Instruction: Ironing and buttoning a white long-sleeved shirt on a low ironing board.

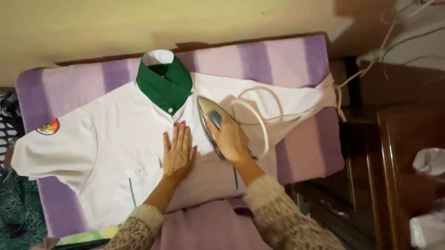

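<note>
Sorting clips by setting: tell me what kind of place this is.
Probably a home room: a striped purple blanket serves as an ironing pad under a white shirt, beside dark wooden furniture.

Matt white cloth shirt (110,144), shiny metal iron (210,120) soleplate, glossy dark wooden cabinet (408,165).

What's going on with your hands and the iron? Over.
Left hand flat on the white shirt, fingers spread. Right hand grips the iron, tilted on edge. Cord looped behind.
</note>
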